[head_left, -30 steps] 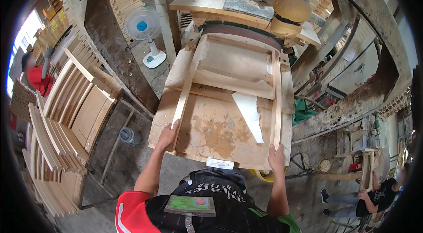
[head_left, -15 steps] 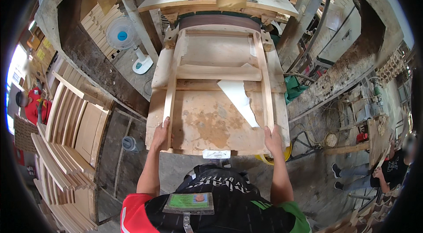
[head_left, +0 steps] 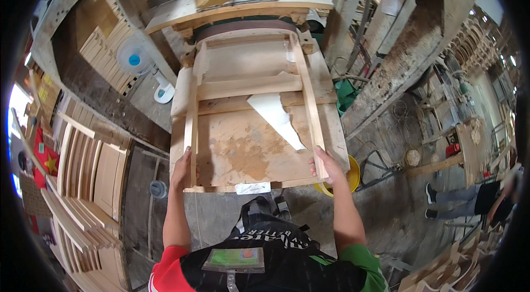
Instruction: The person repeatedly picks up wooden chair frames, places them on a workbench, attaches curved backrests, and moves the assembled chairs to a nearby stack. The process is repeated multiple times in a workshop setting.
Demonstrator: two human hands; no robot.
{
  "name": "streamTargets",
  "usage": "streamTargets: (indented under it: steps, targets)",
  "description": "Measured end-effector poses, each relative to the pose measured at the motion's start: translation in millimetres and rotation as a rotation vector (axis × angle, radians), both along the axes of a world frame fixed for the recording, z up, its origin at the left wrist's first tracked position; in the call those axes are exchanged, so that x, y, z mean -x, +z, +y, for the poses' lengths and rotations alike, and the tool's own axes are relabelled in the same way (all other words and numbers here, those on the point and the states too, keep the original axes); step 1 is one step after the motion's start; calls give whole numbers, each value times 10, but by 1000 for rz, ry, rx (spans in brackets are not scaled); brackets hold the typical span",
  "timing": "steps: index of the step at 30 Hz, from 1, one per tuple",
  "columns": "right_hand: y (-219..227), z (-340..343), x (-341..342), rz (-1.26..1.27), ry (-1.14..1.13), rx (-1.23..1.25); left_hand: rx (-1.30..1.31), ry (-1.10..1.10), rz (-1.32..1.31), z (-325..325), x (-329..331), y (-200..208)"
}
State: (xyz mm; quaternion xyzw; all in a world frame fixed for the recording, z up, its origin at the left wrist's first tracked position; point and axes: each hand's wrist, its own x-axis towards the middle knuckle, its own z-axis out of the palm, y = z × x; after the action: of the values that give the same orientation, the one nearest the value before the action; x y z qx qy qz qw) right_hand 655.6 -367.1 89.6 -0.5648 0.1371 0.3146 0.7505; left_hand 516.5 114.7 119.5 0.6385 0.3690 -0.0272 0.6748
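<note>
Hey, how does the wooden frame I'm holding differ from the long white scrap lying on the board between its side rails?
The wooden frame is pale tan, built from several bars; the white scrap is one piece with a ragged edge. The frame spans most of the board, while the scrap is far smaller. Your left hand and right hand grip the frame; neither touches the scrap. Both are light-coloured.
</note>
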Motion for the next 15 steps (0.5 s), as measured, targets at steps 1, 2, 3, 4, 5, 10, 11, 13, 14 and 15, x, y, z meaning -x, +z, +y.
streamTargets:
  steps: [1,2,3,4,5,10,11,13,14,15]
  targets:
    - [-24,-3,7,3,-6,-38,23,-8,-20,-20,-13,16]
    - [-26,-38,3,-3,-16,-72,49,12,-51,-27,-50,-13]
    - [-44,-24,10,33,-13,-75,94,-44,-58,34,-14,10]
    - [-70,-58,-3,57,-31,-70,138,-119,-152,61,-23,-9]
    - [-110,-140,9,54,-46,-56,153,-144,-149,-54,-86,-15]
    - [-118,-24,-45,21,-2,-67,414,58,-125,-168,114,3]
    - [-89,-35,-12,14,-17,-85,435,71,-109,-117,141,-12]
    - [-35,-34,6,-4,-25,-109,420,42,-57,-35,96,-130]
    - [-8,-21,20,1,-34,-101,406,45,-36,1,69,-154]
    - [20,-15,6,0,-29,-94,324,73,3,12,75,-191]
